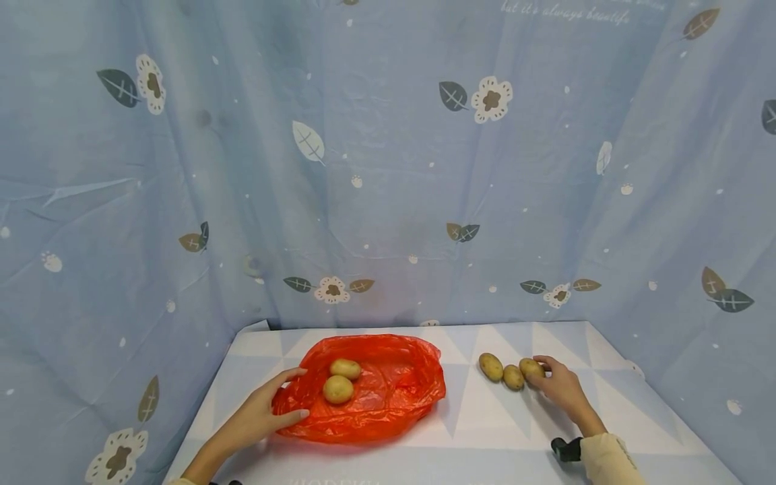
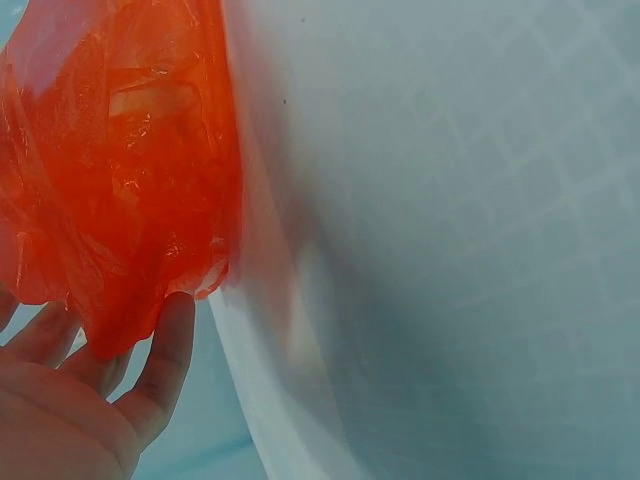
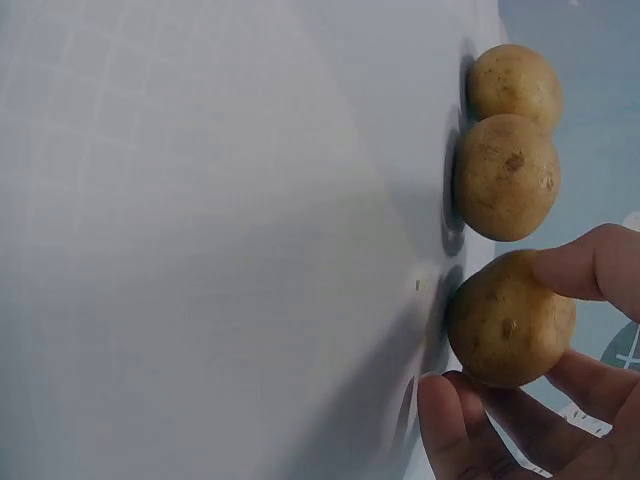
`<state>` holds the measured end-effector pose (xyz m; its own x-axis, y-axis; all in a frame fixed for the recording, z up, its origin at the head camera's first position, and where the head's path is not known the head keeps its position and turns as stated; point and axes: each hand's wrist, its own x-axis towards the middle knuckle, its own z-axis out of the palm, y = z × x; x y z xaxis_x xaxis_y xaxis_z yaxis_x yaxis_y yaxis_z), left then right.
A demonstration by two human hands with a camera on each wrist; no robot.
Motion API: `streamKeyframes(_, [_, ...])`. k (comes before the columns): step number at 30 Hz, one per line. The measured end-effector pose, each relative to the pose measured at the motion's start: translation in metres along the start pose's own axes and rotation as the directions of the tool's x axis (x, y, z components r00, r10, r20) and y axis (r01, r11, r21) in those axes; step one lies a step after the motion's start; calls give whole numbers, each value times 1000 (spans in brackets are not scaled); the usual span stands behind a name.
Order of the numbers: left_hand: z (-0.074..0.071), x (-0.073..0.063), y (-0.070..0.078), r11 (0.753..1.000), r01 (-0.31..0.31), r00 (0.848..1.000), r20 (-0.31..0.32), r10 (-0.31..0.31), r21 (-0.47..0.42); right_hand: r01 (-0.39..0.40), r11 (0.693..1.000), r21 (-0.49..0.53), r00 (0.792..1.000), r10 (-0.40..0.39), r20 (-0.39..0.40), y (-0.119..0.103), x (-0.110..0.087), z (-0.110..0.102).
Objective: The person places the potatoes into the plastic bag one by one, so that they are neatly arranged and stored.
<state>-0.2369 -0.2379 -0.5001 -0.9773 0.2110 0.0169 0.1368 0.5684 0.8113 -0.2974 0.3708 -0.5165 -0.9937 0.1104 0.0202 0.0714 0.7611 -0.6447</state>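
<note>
Red bag (image 1: 397,419): thin, glossy, translucent plastic film, finely crinkled, mouth open upward, sides slumped into a shallow, uneven oval basin. Position: left half of the table (image 1: 467,428). Contents: 2 potatoes near the bag's left end, 1 rounder potato (image 1: 338,390) in front, 1 more elongated potato (image 1: 346,368) just behind it. Skins smooth, yellow-tan.

Left hand (image 1: 257,407): at the bag's left end, thumb and fingers spread well apart along the rim, touching the film. In the left wrist view a creased flap of film hangs between thumb and fingers.

Right hand (image 1: 560,387): pinches the rightmost of 3 potatoes on the right side of the table, thumb opposite the fingers. Gripped potato (image 3: 507,322): rounded end toward the wrist camera, matt skin, 1 small dark eye. Cannot tell whether it bears on the table. Next to it, the middle potato (image 3: 507,178), with a rough brown scar; beyond, the far potato (image 3: 515,82), oval and lightly speckled.

Table covering: smooth, white with pale blue-grey triangles. Backdrop: light blue cloth (image 1: 388,202) in soft folds, printed with leaves and scalloped flowers. Right sleeve (image 1: 609,461): cream fabric.
</note>
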Motion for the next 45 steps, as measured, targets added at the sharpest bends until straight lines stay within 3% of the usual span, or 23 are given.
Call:
streamKeyframes(10, [1,-1,-1,1000,13,1000,4,-13,-10,56,997,-50,996,-59,-73,-2,1,5])
streamKeyframes(17, [2,-2,-1,1000,18,1000,12,-17,-16,-1,999,-35,993,-3,-117,4,0,4])
streamKeyframes(23, [1,-2,-1,1000,-6,1000,14,7,-15,10,999,-47,988,-17,-150,5,-2,2])
streamKeyframes(37, [1,1,-1,1000,-5,1000,7,5,4,4,1000,15,988,-2,-153,-2,-11,-5])
streamKeyframes(45, [0,0,3,1000,-21,1000,12,21,1,69,998,-4,981,-68,-179,-11,-13,-5])
